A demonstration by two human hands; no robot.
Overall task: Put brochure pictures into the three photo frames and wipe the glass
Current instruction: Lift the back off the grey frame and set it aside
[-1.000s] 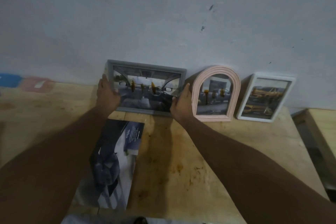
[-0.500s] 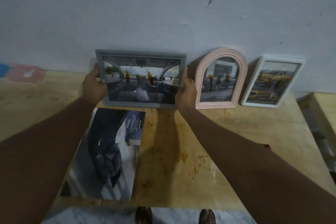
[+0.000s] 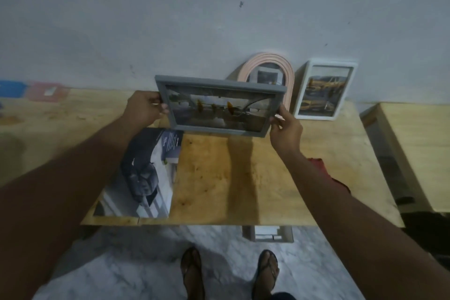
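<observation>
Both hands are gripping the grey frame (image 3: 219, 84): left hand (image 3: 143, 109) pinching its left edge, right hand (image 3: 285, 129) pinching the lower right corner. A second ago it was leaning on the wall; now it's hanging tilted over the table (image 3: 219, 178), picture already in. Pink frame (image 3: 265, 58) and white frame (image 3: 316, 116) are looking filled too, so I'm guessing wiping's next, with the red cloth (image 3: 326, 173) close by.

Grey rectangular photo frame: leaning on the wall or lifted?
Lifted. The left hand and right hand grip the grey photo frame by its ends, tilted clear of the wooden table, overlapping the pink arched frame.
</observation>
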